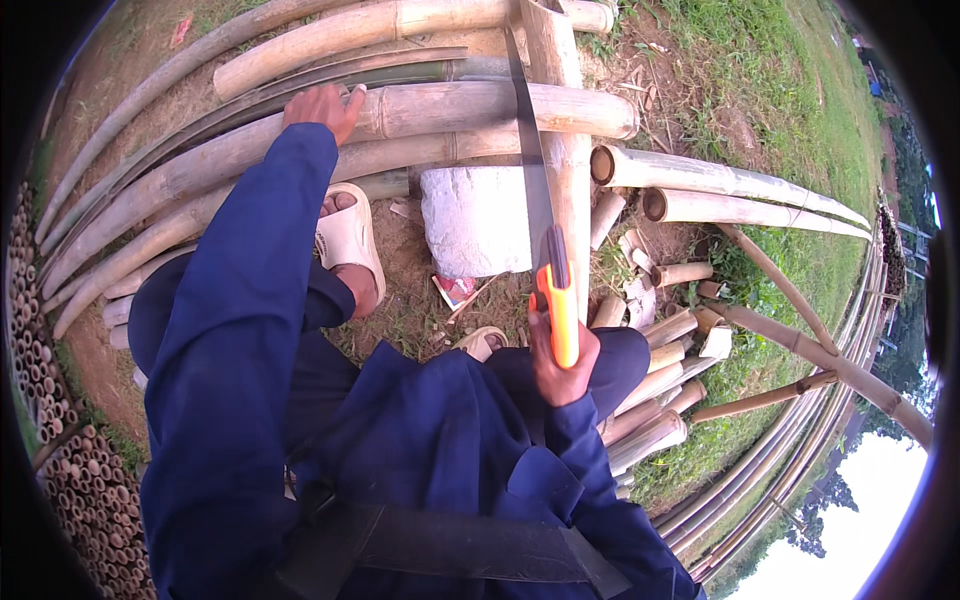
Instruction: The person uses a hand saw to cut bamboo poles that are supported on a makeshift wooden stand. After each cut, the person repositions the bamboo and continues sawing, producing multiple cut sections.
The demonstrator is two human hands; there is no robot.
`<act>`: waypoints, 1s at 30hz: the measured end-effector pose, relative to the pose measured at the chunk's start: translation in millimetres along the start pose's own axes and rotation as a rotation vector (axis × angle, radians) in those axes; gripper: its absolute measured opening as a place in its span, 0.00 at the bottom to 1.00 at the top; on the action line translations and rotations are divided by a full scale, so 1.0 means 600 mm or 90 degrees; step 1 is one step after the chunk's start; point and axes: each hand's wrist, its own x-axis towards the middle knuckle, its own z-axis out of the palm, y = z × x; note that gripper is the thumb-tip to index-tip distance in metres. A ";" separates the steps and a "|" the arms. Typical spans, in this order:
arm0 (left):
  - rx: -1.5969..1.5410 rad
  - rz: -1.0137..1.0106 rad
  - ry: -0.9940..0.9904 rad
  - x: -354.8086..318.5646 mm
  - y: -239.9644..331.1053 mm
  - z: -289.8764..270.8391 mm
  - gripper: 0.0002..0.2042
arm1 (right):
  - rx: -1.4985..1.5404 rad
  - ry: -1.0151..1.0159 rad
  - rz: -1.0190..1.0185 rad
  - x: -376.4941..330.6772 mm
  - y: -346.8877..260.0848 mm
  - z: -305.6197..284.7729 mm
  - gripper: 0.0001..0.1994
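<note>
My right hand (pixel 562 360) is wrapped around the orange handle of a handsaw (pixel 562 305). The saw's long dark blade runs away from me and crosses a thick bamboo pole (pixel 440 108) close to its right end; whether the teeth have cut in cannot be made out. My left hand (pixel 325 112) grips this same pole from above, well left of the blade, with the thumb pointing right. Beneath the pole's right part stands an upright-running bamboo piece (pixel 570 170), just right of the blade. A pale stone block (pixel 475 220) sits nearer me.
More bamboo poles (pixel 330 45) lie beyond and beside the held one. Two poles (pixel 740 180) extend to the right. Short bamboo offcuts (pixel 655 390) are heaped by my right knee. Stacked bamboo ends (pixel 95 490) show at lower left. My sandalled foot (pixel 350 240) is near the block.
</note>
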 end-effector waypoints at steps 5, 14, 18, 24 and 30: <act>0.022 -0.014 0.018 0.008 0.008 0.006 0.30 | -0.021 0.017 0.043 -0.035 0.017 -0.024 0.14; 0.034 -0.012 -0.003 0.024 0.001 0.002 0.32 | 0.013 0.009 -0.016 0.031 0.025 0.012 0.09; 0.006 -0.029 -0.028 0.020 -0.002 0.010 0.32 | -0.077 0.050 -0.029 -0.120 0.016 -0.046 0.15; 0.026 -0.017 -0.026 0.032 0.029 -0.006 0.32 | 0.007 0.021 -0.036 0.177 -0.011 0.044 0.08; -0.008 0.005 0.049 0.028 -0.028 0.026 0.32 | -0.029 0.001 0.015 0.004 0.022 0.001 0.12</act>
